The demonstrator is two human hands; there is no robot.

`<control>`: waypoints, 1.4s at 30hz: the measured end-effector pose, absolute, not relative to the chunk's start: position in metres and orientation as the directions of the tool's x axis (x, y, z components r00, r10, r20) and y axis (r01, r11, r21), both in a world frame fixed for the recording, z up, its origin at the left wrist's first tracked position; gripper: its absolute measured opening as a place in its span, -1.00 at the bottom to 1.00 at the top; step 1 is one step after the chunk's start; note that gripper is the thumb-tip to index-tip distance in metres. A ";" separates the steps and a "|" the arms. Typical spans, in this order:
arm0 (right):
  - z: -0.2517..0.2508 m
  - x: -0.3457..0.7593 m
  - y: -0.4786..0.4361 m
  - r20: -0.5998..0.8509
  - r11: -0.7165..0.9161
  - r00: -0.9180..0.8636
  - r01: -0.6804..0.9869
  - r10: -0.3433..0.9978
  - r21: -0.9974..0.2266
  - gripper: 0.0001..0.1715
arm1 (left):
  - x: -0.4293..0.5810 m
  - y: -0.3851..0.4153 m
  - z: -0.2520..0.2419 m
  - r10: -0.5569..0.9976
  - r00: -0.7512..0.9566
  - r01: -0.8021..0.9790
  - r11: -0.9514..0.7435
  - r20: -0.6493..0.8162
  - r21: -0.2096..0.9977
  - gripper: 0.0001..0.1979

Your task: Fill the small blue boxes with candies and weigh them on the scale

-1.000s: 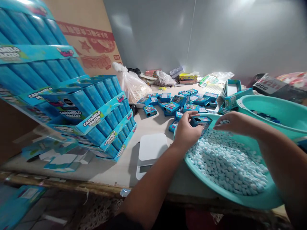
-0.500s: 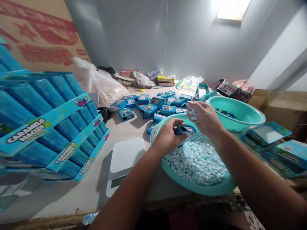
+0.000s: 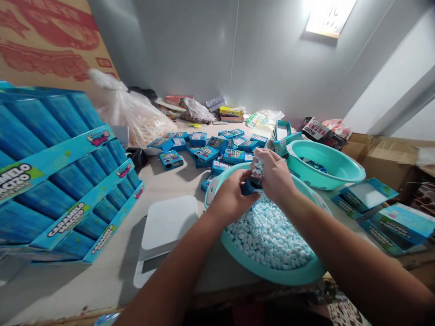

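My left hand (image 3: 233, 192) is closed around a small blue candy box (image 3: 250, 186), held over the near turquoise basin (image 3: 268, 275). White and pale-blue candies (image 3: 272, 235) fill much of that basin. Just above the box, my right hand (image 3: 276, 174) is closed on a handful of candies (image 3: 258, 165), some showing between the fingers. The right hand is right at the box's upper end; whether they touch I cannot tell. Part of the box is hidden by both hands.
Blue candy boxes (image 3: 207, 154) lie heaped behind the basin. A white scale (image 3: 169, 224) sits left of it, beside stacked display trays (image 3: 81, 181). Another turquoise basin (image 3: 350, 168) holds small dark pieces. Display boxes (image 3: 370, 194) stand at right; a tied plastic bag (image 3: 136, 117) is at back left.
My right hand has moved left and lower, bringing its candies from above and right of the candy box to its top. The left hand still holds the box. The camera view has shifted slightly.
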State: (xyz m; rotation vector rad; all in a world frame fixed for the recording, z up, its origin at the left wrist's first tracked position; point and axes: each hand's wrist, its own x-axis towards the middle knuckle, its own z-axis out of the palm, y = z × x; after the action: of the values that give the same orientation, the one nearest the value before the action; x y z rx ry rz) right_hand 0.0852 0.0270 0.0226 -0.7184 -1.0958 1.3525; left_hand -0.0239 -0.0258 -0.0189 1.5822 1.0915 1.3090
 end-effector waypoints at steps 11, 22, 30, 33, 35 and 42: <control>0.017 0.086 0.029 0.182 0.145 -0.073 -0.355 0.981 -0.923 -0.73 | -0.026 -0.027 -0.020 0.954 0.106 0.256 -0.297 0.279 0.920 -0.53; 0.019 0.086 0.026 0.129 0.108 -0.039 -0.340 0.991 -0.934 -0.69 | -0.026 -0.031 -0.009 0.964 0.076 0.391 -0.264 0.254 0.882 -0.57; 0.020 0.085 0.028 0.076 0.041 -0.076 -0.379 0.994 -0.925 -0.72 | -0.023 -0.030 -0.013 0.955 0.052 0.417 -0.285 0.290 0.863 -0.53; 0.021 0.085 0.026 0.085 0.053 -0.080 -0.342 0.993 -0.938 -0.75 | -0.023 -0.030 -0.015 0.954 0.065 0.412 -0.294 0.294 0.862 -0.56; 0.022 0.085 0.024 0.102 0.074 -0.071 -0.319 0.992 -0.945 -0.76 | -0.024 -0.031 -0.014 0.948 0.077 0.407 -0.313 0.310 0.858 -0.60; 0.026 0.091 0.022 0.129 0.041 -0.200 -0.393 0.971 -0.919 -0.76 | -0.025 -0.034 -0.010 0.920 0.171 0.351 -0.392 0.353 0.851 -0.65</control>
State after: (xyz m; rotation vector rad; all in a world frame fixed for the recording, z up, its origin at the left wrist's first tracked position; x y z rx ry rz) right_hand 0.0905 0.0221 0.0262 -0.7347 -1.1025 1.4645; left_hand -0.0248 -0.0343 -0.0101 1.8436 1.1993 1.2028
